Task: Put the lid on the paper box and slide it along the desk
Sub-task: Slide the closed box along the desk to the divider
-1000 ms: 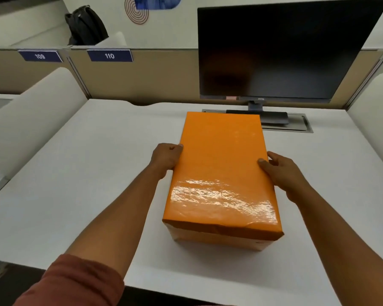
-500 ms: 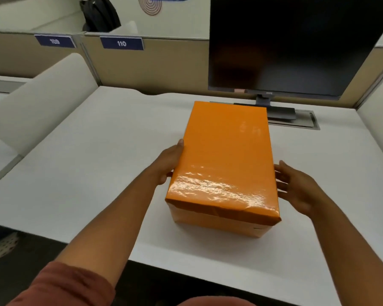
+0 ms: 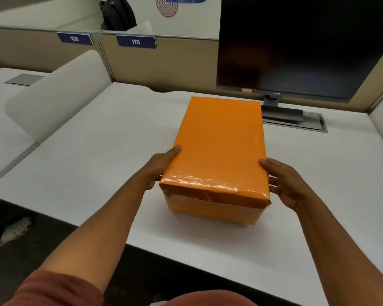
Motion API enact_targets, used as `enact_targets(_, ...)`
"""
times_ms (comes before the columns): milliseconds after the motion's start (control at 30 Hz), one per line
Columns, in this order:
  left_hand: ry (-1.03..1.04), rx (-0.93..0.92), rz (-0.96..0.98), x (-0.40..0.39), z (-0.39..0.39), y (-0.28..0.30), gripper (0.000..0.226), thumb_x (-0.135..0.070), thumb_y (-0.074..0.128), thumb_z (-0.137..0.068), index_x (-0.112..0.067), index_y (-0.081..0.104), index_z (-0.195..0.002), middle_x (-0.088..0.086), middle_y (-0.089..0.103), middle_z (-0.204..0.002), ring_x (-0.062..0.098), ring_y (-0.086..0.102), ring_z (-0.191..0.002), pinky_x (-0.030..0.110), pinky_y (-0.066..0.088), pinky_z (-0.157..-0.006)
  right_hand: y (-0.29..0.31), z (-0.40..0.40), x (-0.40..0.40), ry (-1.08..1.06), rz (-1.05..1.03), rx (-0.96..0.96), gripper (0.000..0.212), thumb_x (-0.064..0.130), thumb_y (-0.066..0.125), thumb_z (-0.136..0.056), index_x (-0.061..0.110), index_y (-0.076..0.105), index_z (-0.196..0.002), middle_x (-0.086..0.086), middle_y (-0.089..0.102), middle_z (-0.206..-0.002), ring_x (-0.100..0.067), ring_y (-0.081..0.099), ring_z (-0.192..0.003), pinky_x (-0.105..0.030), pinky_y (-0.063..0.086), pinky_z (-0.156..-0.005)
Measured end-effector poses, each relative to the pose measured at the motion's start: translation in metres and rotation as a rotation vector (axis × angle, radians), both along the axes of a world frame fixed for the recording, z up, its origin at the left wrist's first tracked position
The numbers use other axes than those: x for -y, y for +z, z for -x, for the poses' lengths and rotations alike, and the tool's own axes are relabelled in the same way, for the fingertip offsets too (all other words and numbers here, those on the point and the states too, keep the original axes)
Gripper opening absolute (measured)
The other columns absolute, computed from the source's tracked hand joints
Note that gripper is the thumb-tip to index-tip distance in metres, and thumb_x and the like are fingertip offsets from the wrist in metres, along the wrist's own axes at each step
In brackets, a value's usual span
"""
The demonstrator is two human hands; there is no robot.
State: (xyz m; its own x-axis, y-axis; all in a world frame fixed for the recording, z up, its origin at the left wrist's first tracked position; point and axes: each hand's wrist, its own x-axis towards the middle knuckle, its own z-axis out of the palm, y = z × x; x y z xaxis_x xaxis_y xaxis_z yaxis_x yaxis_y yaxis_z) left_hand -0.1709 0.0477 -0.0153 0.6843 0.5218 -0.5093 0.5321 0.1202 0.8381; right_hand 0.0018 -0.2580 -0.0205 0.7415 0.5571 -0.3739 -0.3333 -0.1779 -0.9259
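Two hands, left hand and right hand, apparently gripping one lidded box

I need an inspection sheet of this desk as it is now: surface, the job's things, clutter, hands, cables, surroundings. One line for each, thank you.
Surface: white desk, bare around the box.
Job's things: orange paper box stands on the desk, its glossy orange lid already on; the lid's near edge is wrinkled.
Clutter: nothing seen.
Hands: left hand pressed on the box's left side; right hand on its right side, fingers spread.
Cables: nothing seen; a closed cable hatch lies under the monitor.
Surroundings: dark monitor behind the box, partition labels 109 and 110, black backpack beyond.
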Motion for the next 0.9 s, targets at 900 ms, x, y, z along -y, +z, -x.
enact_targets(900, 0.227, 0.364, -0.003, -0.300, 0.111, 0.026, 0.044, -0.053, 0.061, -0.088, -0.024, 0.069, -0.121, 0.005, 0.077, -0.103, 0.018, 0.073, -0.084, 0.027, 0.056, -0.061, 0.020, 0.067, -0.342, 0.007, -0.064, 0.059, 0.046, 0.047, 0.062, -0.090, 0.026, 0.052, -0.130, -0.006, 0.058, -0.134, -0.035, 0.060, -0.112, -0.040, 0.055, -0.073)
